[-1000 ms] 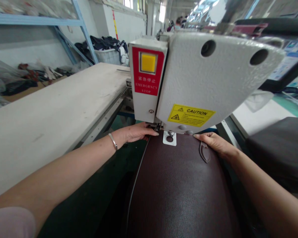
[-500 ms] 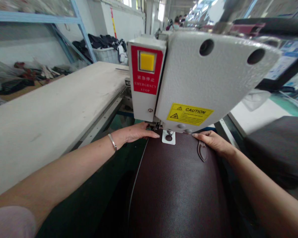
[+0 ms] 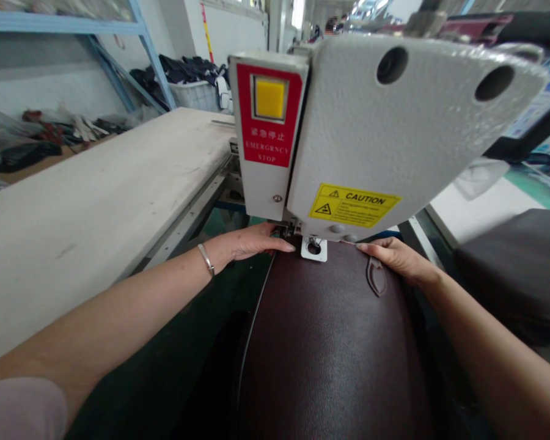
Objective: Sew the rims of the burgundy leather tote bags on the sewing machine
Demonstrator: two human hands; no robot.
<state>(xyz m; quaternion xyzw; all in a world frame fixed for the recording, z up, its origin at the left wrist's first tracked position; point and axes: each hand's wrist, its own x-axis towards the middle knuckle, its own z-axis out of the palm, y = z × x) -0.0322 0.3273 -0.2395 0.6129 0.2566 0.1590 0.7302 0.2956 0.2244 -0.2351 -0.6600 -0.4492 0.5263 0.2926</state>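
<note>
A dark brown leather piece [image 3: 330,330] runs from under the sewing machine head [image 3: 376,134] down toward me. My left hand [image 3: 259,241] grips its left edge, thumb on top and the other fingers mostly hidden beneath or behind the machine. At the right, my right hand [image 3: 394,253] pinches the far edge near a small leather loop [image 3: 376,276] that lies on the surface. Between the hands, a white presser plate [image 3: 314,252] with a round hole rests on the leather below the needle area.
A yellow emergency stop button [image 3: 269,99] sits on the machine's front box. The pale worktable [image 3: 96,183] extends left. More dark brown material [image 3: 513,269] lies at the right. Behind are a bin [image 3: 195,95] of dark pieces and a blue shelf frame [image 3: 64,24].
The view has shifted slightly closer to the machine, which appears larger. Both hands keep their hold on the leather, with hardly any movement against it.
</note>
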